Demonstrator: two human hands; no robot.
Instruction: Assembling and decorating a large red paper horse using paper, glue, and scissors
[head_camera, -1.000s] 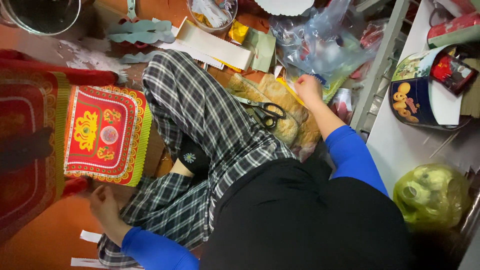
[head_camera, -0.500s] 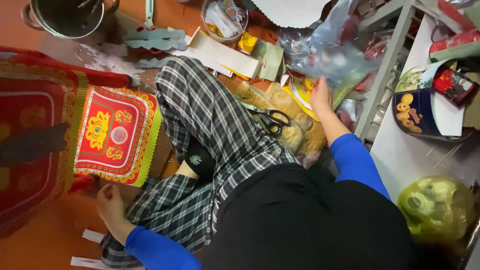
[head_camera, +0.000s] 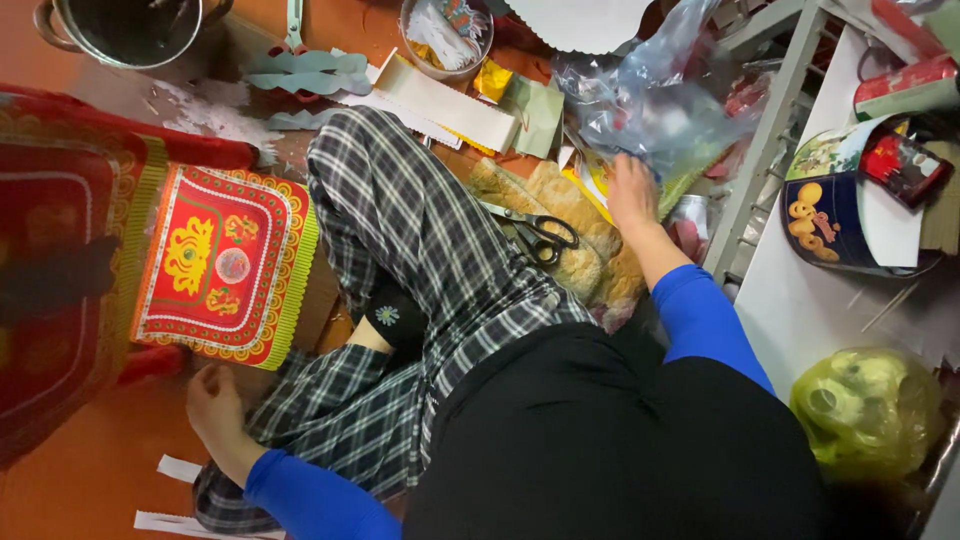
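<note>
right hand (head_camera: 632, 188) now down beside clear plastic bag (head_camera: 655, 105), left hand (head_camera: 212, 403) on floor

The scene is seen from a single head-worn camera, aimed steeply down over the seated person's lap onto the floor. The left hand (head_camera: 213, 403) is caught low near the frame's bottom edge, the right hand (head_camera: 632, 190) farther up. Everything is viewed closely.
</note>
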